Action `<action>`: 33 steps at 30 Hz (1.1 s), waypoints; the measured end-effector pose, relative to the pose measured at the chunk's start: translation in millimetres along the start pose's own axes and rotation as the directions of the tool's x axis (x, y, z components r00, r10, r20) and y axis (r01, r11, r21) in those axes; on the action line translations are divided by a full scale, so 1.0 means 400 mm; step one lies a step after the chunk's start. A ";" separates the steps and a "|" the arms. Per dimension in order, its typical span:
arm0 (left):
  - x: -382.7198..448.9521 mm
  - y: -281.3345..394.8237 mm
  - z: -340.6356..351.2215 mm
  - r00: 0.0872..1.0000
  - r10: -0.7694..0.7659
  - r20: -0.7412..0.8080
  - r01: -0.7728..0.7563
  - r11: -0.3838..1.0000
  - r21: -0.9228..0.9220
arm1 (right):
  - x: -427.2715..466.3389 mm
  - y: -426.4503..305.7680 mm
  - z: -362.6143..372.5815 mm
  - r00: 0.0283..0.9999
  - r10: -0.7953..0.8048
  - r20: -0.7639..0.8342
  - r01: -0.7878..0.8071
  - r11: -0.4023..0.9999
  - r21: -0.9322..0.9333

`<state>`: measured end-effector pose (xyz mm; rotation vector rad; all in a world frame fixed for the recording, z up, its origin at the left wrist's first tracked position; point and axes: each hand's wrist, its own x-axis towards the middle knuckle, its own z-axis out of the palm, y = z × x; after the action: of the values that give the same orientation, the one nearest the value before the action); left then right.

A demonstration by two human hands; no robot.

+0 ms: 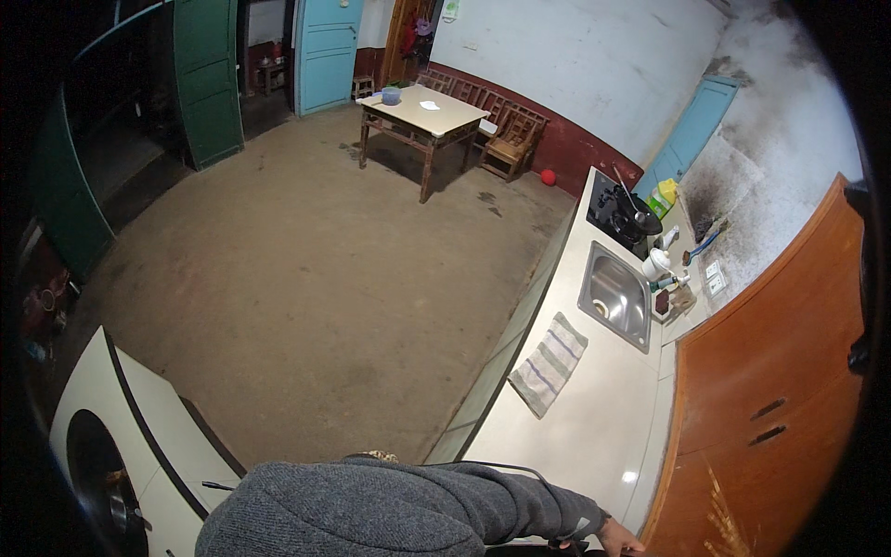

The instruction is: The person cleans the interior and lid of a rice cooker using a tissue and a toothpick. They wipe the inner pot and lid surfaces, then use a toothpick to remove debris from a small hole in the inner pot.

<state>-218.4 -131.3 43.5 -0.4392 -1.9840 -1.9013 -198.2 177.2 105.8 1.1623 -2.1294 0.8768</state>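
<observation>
A dark grey knitted sleeve [515, 498] crosses the bottom of the view from the left. It ends in what appears to be my left hand [617, 537], cut off by the bottom edge. This hand is beside the lower edge of an orange-brown wooden cabinet door [752, 376], over the white tiled counter [557, 445]. Its fingers are mostly hidden, so whether it grips anything does not show. Close to the wrist is a dark object, partly out of frame. My right hand is out of view.
A striped cloth [550, 365] lies on the counter beside a steel sink [616, 296]. Beyond are a black wok [637, 217] and a white lidded container [656, 264]. A tiled stove [156, 452] stands lower left. Across the floor [327, 278] is a table [445, 115].
</observation>
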 end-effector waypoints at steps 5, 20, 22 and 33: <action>0.001 -0.011 0.004 1.000 -0.007 0.000 0.007 1.000 -0.010 | 0.009 -0.019 -0.012 1.000 -0.008 0.000 0.008 1.000 0.005; 0.012 -0.028 0.020 1.000 -0.015 0.017 0.015 1.000 -0.017 | 0.078 -0.096 -0.060 0.999 -0.038 -0.027 0.038 0.999 0.011; 0.012 -0.027 0.021 1.000 -0.016 0.017 0.016 1.000 -0.016 | 0.079 -0.098 -0.059 0.998 -0.045 -0.032 0.045 0.999 0.013; 0.012 -0.022 0.024 1.000 -0.012 0.020 0.012 1.000 -0.019 | 0.081 -0.079 -0.070 0.994 -0.089 -0.057 0.091 0.996 0.023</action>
<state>-227.2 -122.1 37.5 -0.4536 -1.9867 -1.9317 -181.4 169.1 155.7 1.2221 -2.0104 0.8878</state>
